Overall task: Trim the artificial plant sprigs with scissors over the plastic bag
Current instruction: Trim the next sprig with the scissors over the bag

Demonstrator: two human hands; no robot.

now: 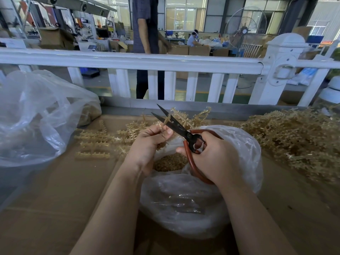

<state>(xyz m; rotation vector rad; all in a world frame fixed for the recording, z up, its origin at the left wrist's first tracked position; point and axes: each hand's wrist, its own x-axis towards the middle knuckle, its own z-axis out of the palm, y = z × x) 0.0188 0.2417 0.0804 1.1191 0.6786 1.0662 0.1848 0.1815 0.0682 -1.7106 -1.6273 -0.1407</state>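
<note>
My left hand [150,144] pinches a small golden plastic sprig [166,120] by its stem, holding it up above a clear plastic bag [193,199]. My right hand [214,159] grips black scissors with red-brown handles [176,126]. Their blades are spread, and the sprig's tip lies between them. Inside the bag's mouth lies a heap of golden trimmed bits [170,162].
Loose golden sprigs [103,142] lie on the cardboard-covered table [55,199] to the left; a big tangled pile of sprigs [298,140] is at the right. A second clear bag [36,115] stands at far left. A white fence [165,63] borders the table; a person [147,34] stands behind it.
</note>
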